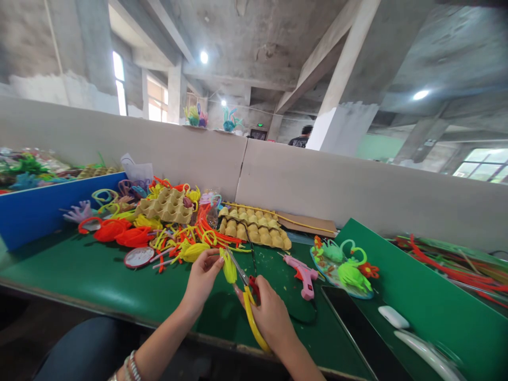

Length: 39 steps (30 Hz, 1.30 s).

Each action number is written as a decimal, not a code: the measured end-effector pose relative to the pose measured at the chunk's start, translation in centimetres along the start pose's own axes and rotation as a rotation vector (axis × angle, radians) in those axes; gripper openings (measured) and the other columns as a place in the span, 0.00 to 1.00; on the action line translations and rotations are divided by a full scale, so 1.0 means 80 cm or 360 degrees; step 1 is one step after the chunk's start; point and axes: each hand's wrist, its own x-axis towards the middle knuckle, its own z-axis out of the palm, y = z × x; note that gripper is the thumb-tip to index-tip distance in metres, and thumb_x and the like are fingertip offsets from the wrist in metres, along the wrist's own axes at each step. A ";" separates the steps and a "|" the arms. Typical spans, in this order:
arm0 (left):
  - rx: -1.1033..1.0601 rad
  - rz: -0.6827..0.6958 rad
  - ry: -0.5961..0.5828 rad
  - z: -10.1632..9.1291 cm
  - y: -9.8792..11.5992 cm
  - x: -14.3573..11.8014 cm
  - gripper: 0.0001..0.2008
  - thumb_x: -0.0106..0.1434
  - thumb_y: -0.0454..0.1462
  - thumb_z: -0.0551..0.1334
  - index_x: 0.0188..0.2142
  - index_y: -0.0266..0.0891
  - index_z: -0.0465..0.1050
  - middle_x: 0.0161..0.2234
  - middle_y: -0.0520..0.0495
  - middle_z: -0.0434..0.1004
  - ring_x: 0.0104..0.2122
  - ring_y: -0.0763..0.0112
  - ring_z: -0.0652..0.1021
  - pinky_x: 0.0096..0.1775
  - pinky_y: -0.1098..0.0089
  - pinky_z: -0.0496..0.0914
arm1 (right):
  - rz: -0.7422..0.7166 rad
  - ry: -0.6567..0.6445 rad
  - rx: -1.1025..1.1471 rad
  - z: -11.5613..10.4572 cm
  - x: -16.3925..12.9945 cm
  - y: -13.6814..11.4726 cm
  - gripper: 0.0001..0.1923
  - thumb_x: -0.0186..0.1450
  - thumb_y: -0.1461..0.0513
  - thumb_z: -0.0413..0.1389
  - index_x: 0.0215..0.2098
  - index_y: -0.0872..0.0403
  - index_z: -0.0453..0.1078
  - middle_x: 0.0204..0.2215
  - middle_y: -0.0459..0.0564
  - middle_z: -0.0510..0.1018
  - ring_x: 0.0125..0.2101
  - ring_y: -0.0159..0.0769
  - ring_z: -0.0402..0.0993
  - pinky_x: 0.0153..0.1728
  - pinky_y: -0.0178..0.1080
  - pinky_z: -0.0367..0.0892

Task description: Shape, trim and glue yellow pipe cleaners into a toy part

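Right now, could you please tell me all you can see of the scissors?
The scissors have yellow and red handles and thin metal blades, which are open. The right hand grips the handles above the green table. The blades point up and left, closing around a yellow fuzzy piece that the left hand pinches.

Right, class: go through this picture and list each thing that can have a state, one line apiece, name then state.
left hand: pinching the yellow fuzzy piece
right hand: gripping the scissors
yellow fuzzy piece: held above the table, at the blades
scissors: blades slightly parted, pointing at the piece
pink glue gun: lying on the green table, untouched
egg trays: lying flat, cups up
phone: screen dark
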 end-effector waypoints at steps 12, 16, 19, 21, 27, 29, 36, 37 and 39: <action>0.0009 -0.0018 0.0031 -0.004 0.002 0.003 0.17 0.40 0.43 0.69 0.29 0.37 0.71 0.22 0.52 0.77 0.26 0.70 0.76 0.31 0.71 0.69 | -0.0031 0.0220 -0.0093 -0.008 0.006 0.009 0.11 0.62 0.52 0.47 0.31 0.50 0.58 0.29 0.47 0.72 0.29 0.40 0.73 0.25 0.36 0.62; 0.0038 -0.0014 0.0038 -0.005 0.003 0.005 0.18 0.40 0.44 0.69 0.30 0.37 0.71 0.23 0.51 0.77 0.26 0.70 0.76 0.31 0.71 0.68 | -0.0048 0.0421 -0.0044 -0.007 0.012 0.023 0.14 0.61 0.49 0.48 0.35 0.51 0.58 0.32 0.50 0.70 0.35 0.43 0.72 0.32 0.40 0.66; 0.0009 -0.0012 0.0062 -0.005 0.003 0.006 0.19 0.40 0.44 0.70 0.30 0.37 0.71 0.23 0.52 0.76 0.26 0.71 0.75 0.31 0.71 0.68 | -0.0031 0.0445 -0.0055 -0.005 0.016 0.031 0.15 0.62 0.48 0.47 0.35 0.51 0.57 0.32 0.51 0.70 0.35 0.43 0.71 0.34 0.42 0.67; -0.0006 -0.0010 0.0084 -0.005 0.003 0.005 0.19 0.40 0.45 0.69 0.30 0.37 0.70 0.23 0.52 0.75 0.26 0.71 0.75 0.31 0.71 0.68 | -0.0063 0.0535 -0.0194 -0.006 0.018 0.036 0.16 0.62 0.48 0.47 0.35 0.52 0.57 0.34 0.54 0.69 0.38 0.47 0.69 0.38 0.46 0.66; -0.0033 -0.0063 0.0076 -0.002 0.007 0.002 0.22 0.41 0.47 0.69 0.32 0.38 0.69 0.25 0.51 0.76 0.27 0.70 0.75 0.32 0.71 0.68 | -0.0158 0.0555 -0.0187 -0.012 0.017 0.037 0.17 0.62 0.49 0.48 0.38 0.54 0.56 0.35 0.56 0.68 0.41 0.48 0.67 0.41 0.47 0.65; -0.0045 -0.0070 0.0087 -0.002 0.008 0.002 0.22 0.39 0.47 0.69 0.32 0.38 0.69 0.24 0.52 0.76 0.27 0.70 0.75 0.32 0.71 0.68 | -0.0164 0.0488 -0.0185 -0.013 0.014 0.032 0.16 0.62 0.49 0.49 0.37 0.53 0.56 0.35 0.55 0.68 0.40 0.47 0.68 0.39 0.46 0.66; -0.0090 -0.0058 0.0127 -0.002 0.010 0.002 0.21 0.39 0.46 0.70 0.30 0.38 0.70 0.24 0.50 0.77 0.27 0.69 0.76 0.32 0.69 0.69 | -0.0049 0.0108 -0.0085 -0.009 0.003 0.009 0.11 0.64 0.52 0.45 0.37 0.51 0.57 0.34 0.50 0.71 0.35 0.42 0.73 0.30 0.39 0.65; -0.0089 -0.0052 0.0127 -0.002 0.010 0.002 0.21 0.39 0.46 0.70 0.30 0.37 0.70 0.24 0.50 0.77 0.27 0.69 0.76 0.32 0.70 0.69 | -0.0051 0.0085 -0.0070 -0.008 0.002 0.007 0.11 0.64 0.52 0.45 0.37 0.51 0.58 0.35 0.51 0.72 0.37 0.42 0.73 0.32 0.39 0.66; -0.0078 -0.0043 0.0129 -0.002 0.010 0.002 0.22 0.39 0.46 0.70 0.31 0.37 0.70 0.24 0.51 0.77 0.27 0.70 0.76 0.31 0.71 0.68 | -0.0053 0.0062 -0.0061 -0.007 0.001 0.005 0.11 0.63 0.53 0.46 0.37 0.52 0.59 0.36 0.52 0.73 0.38 0.43 0.73 0.34 0.39 0.66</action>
